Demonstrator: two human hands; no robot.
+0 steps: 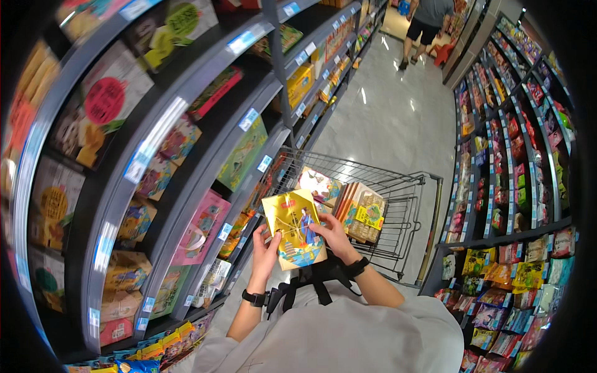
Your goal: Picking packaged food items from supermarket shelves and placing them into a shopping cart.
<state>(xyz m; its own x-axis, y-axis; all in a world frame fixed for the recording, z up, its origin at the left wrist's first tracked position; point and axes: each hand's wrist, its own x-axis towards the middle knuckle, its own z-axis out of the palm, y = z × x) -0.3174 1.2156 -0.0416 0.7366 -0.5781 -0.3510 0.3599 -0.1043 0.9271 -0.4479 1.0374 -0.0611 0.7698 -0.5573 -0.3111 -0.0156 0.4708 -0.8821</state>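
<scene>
A gold gift box [292, 255] with a picture of a robed figure in blue is held up in front of my body. My left hand [265, 252] grips its left side, thumb on the front face. On the opposite edge my right hand [336, 237] holds it, also thumb in front; the fingers behind the box are partly hidden. Just beyond the box is a wire shopping cart [404, 214]. In it lie a colourful box [317, 181] and several packs standing in a row, the nearest a clear-fronted food pack [367, 217] with a yellow label.
Tall grey shelves [205, 163] with boxed goods and price tags rise close on my left. To the right, racks [497, 273] hold bagged snacks. Between them a shiny tiled floor [398, 112] leads to a person [426, 28] in dark shorts at the far end.
</scene>
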